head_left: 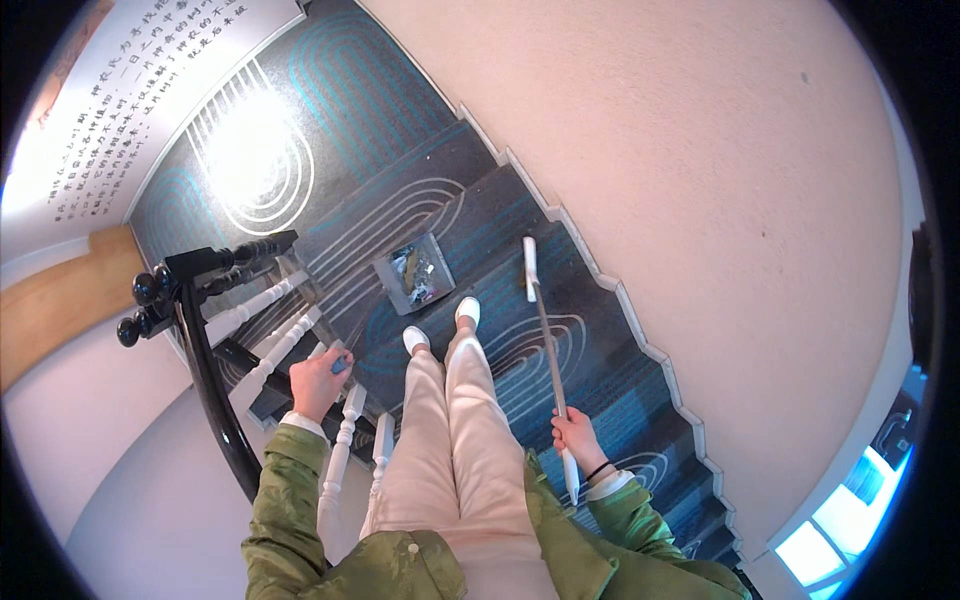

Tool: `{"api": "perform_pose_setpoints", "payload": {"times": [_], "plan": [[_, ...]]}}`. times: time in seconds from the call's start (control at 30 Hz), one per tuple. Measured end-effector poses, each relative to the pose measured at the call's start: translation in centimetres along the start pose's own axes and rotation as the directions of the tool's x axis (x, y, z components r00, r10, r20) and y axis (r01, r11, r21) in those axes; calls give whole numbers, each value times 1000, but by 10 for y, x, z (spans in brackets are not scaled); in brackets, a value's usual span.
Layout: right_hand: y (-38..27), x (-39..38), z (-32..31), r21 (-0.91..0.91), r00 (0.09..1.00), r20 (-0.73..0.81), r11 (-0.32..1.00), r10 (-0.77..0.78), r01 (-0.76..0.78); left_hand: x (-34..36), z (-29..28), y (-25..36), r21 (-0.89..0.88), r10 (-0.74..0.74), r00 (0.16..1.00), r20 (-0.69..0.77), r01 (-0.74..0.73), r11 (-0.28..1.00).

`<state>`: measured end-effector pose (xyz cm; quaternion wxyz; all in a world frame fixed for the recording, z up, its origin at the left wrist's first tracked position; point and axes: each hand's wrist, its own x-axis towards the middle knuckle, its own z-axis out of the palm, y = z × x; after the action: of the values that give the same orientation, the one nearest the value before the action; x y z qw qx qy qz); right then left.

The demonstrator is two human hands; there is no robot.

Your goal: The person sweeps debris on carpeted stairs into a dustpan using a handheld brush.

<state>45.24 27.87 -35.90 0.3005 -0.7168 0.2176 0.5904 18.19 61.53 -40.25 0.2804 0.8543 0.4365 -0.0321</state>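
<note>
Holding misc. debris, grey dustpan sits nr white shoes.

"What colours do the stairs show?"

"Dark grey, patterned with nested arches, some in turquoise lines, some in pale ones."

"And the broom?"

"White at its head and handle end, grey along the shaft. The dustpan is grey; the litter inside looks mixed brown and whitish, though it's too small to be sure."

"Everything else?"

"Glossy black handrail, white balusters, plain pinkish-beige wall. The jacket is green, the trousers cream, the shoes white."
</note>
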Motion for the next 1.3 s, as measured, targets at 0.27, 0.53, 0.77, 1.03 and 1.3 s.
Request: {"api": "perform_pose_setpoints", "payload": {"times": [0.27,0.53,0.77,1.03,1.3], "plan": [[-38,-3,-36,77,984,110,989,-137,129,9,18,17,38,-24,998,51,22,999],[-134,200,18,-819,749,-1,431,-663,380,24,24,42,116,-43,996,77,34,993],[-3,159,90,-453,884,157,764,-440,460,18,24,42,30,-95,993,67,93,995],[-33,130,-3,-720,873,20,599,-487,350,33,23,51,102,-78,992,95,68,992],[-76,185,31,-157,979,-13,968,-201,197,39,28,64,62,-55,995,82,50,997]]}}
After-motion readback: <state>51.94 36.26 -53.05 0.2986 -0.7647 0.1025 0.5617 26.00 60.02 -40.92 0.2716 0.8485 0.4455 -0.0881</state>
